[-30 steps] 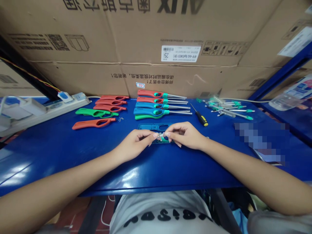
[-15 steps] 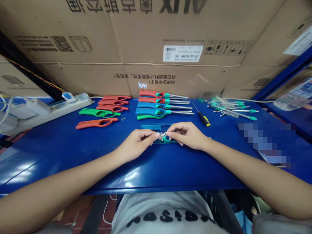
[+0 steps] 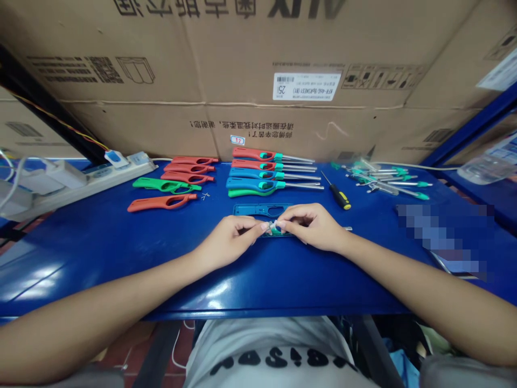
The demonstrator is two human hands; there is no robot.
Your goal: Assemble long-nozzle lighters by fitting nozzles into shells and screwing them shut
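My left hand (image 3: pixel 239 238) and my right hand (image 3: pixel 313 226) meet at the middle of the table, fingertips nearly touching. Both pinch a small pale part (image 3: pixel 272 225) whose exact kind is too small to make out. Beneath them lies a blue lighter half-shell (image 3: pixel 264 235) with teal pieces in it, mostly covered by the fingers. A metal tube end (image 3: pixel 347 229) sticks out past my right hand. Just behind, the other blue half-shell (image 3: pixel 254 209) rests with its hollow side up.
Stick lighters (image 3: pixel 254 184) in several colours lie in a row at the back, with orange and green handle shells (image 3: pixel 161 202) to the left. Small screws (image 3: pixel 205 196) lie between. A screwdriver (image 3: pixel 340 197), a pile of metal tubes (image 3: pixel 390 180) and a power strip (image 3: pixel 105 180) surround the work.
Both hands stay over the half-shell, with small finger movements around the pale part. The metal tube end shows more clearly beside my right hand. The view has shifted slightly.
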